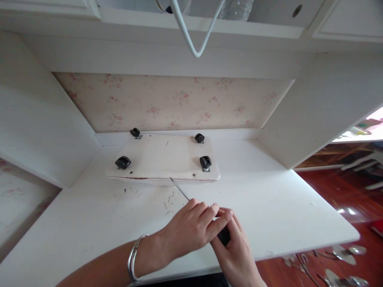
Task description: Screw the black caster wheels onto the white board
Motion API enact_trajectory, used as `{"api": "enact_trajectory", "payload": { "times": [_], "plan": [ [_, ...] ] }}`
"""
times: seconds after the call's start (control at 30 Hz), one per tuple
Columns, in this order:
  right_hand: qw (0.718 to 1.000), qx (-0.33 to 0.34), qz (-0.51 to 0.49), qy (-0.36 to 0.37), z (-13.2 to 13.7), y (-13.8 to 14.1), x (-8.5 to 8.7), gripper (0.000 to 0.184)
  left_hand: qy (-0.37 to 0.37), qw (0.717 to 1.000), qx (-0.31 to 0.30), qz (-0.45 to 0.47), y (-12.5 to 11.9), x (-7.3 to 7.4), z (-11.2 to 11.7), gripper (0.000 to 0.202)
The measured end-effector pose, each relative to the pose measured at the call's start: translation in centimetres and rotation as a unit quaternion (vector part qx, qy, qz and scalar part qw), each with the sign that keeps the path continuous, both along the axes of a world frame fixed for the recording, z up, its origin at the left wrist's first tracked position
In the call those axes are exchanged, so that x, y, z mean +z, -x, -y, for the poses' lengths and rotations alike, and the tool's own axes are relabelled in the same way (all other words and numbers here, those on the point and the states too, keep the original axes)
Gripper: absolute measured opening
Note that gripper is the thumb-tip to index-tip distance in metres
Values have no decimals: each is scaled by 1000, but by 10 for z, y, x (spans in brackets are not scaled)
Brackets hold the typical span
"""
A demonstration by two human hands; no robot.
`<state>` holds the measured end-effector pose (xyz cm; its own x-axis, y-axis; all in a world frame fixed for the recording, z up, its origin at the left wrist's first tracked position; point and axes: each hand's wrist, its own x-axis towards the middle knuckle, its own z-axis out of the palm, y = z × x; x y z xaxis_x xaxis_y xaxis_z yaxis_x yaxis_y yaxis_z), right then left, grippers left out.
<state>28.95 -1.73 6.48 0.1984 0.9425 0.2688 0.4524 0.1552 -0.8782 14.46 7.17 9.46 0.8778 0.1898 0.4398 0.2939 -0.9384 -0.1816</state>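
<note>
Both my hands are closed around a screwdriver point(180, 189) with a thin metal shaft and a black handle. My left hand point(193, 225), with silver bangles at the wrist, wraps over the front of it. Around the black handle end, my right hand point(237, 249) is closed, its fingers meeting those of the left. The screwdriver's tip meets the cracked front edge of a white board point(164, 155). On the board stand black casters, among them a front-left caster point(123, 162) and a front-right caster point(205, 162). My fingers hide most of the handle.
The board lies on a white desk point(269, 207), with brown crumbs point(169, 201) in front of it. White side panels and floral wallpaper point(182, 101) enclose the back. A white cable loop point(197, 54) hangs overhead. Metal parts point(344, 255) lie on the red floor at right.
</note>
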Motion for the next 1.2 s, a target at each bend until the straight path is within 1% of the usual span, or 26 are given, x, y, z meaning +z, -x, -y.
{"api": "enact_trajectory", "payload": {
  "times": [0.07, 0.17, 0.23, 0.3, 0.37, 0.43, 0.53, 0.6, 0.67, 0.73, 0.8, 0.83, 0.9, 0.97, 1.03, 1.1, 1.2],
  "plan": [
    [999, 29, -38, 10, 1, -5, 4, 29, -4, 1000, -2, 7, -2, 4, -1, 42],
    [992, 74, -90, 40, 5, -15, 9, 36, 5, 999, 6, 44, -1, 9, -7, 39],
    [988, 80, -118, 58, 9, -23, 9, 40, 29, 996, 11, 84, 1, 14, -15, 35],
    [983, 79, -144, 77, 12, -29, 6, 38, 63, 989, 11, 133, 4, 19, -27, 31],
    [978, 78, -167, 101, 15, -33, 0, 35, 111, 975, 12, 192, 8, 27, -40, 30],
    [971, 73, -185, 133, 15, -33, -7, 33, 171, 948, 9, 267, 10, 36, -53, 28],
    [962, 56, -202, 173, 15, -32, -17, 34, 265, 895, -15, 359, 11, 50, -71, 24],
    [958, 46, -216, 185, 15, -31, -24, 35, 317, 861, -18, 397, 7, 59, -83, 23],
    [954, 40, -228, 191, 16, -32, -30, 36, 389, 819, 2, 421, -2, 66, -97, 22],
    [951, 34, -234, 198, 19, -34, -34, 37, 486, 762, 27, 426, -13, 71, -112, 22],
    [950, 24, -235, 203, 21, -35, -37, 38, 573, 709, 31, 410, -27, 77, -127, 21],
    [950, 20, -236, 204, 21, -35, -38, 38, 604, 689, 24, 401, -34, 80, -134, 21],
    [950, 12, -239, 203, 22, -36, -39, 38, 647, 661, 13, 380, -48, 87, -145, 22],
    [950, 7, -241, 201, 23, -37, -40, 38, 675, 643, 10, 361, -61, 93, -150, 22],
    [950, 2, -242, 199, 23, -38, -40, 38, 693, 638, 12, 337, -72, 97, -153, 23],
    [950, -2, -243, 198, 25, -40, -42, 39, 702, 644, 15, 305, -82, 97, -154, 23],
    [948, -7, -247, 199, 27, -41, -44, 39, 708, 657, 17, 258, -94, 91, -158, 24]
  ]
}}
